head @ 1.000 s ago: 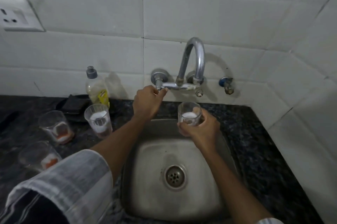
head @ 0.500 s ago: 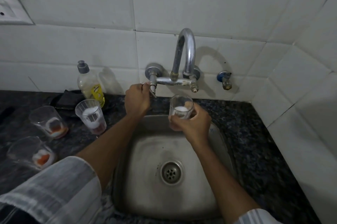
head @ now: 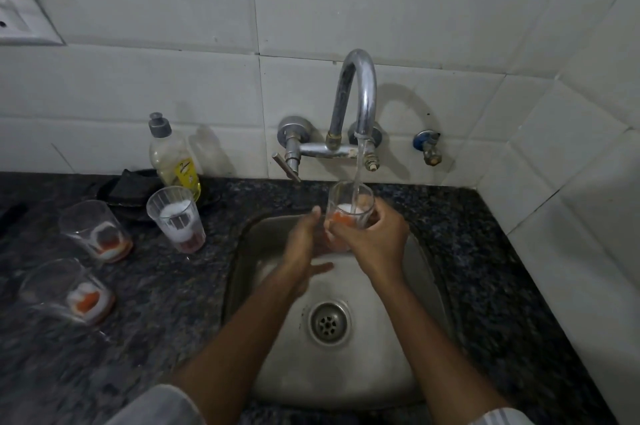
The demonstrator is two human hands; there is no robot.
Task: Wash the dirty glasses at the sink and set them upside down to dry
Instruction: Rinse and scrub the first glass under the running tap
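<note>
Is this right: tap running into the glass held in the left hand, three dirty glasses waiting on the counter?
Not quite. The head view shows the right hand gripping the glass under the tap; the left hand is beside it with fingers straight. The rest holds: water running, three dirty glasses on the counter.
</note>
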